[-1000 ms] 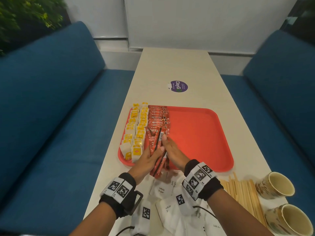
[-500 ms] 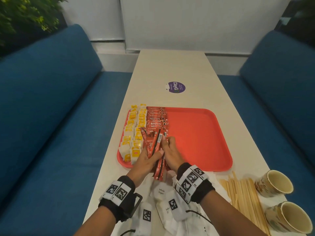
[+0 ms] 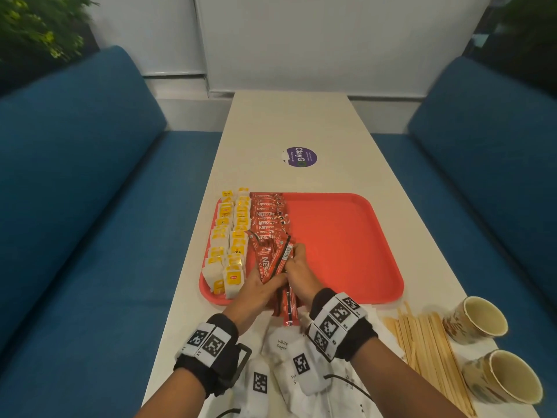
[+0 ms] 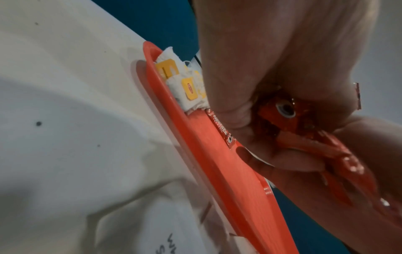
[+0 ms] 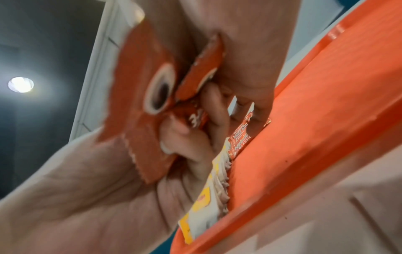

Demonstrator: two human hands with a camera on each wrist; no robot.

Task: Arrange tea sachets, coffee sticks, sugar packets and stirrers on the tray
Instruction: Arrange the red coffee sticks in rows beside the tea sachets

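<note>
A red tray [image 3: 337, 242] lies on the long table. Yellow-and-white tea sachets [image 3: 229, 236] fill its left edge in two columns, beside a column of red coffee sticks [image 3: 268, 215]. Over the tray's near left part, both hands hold a fanned bundle of coffee sticks [image 3: 272, 260]. My left hand [image 3: 265, 279] grips it from the left, fingers curled round the sticks [image 4: 282, 111]. My right hand [image 3: 294, 260] pinches the same bundle [image 5: 141, 103] from the right. White sugar packets [image 3: 281, 342] lie on the table under my wrists. Wooden stirrers [image 3: 428, 342] lie to the right.
Two paper cups [image 3: 479, 318] [image 3: 509, 378] stand at the table's near right corner beside the stirrers. A purple sticker [image 3: 300, 156] is on the table beyond the tray. Blue sofas run along both sides. The tray's right half is bare.
Both hands stay on the bundle over the same spot of the tray. The sticks are fanned a little differently, and the head view has shifted slightly.
</note>
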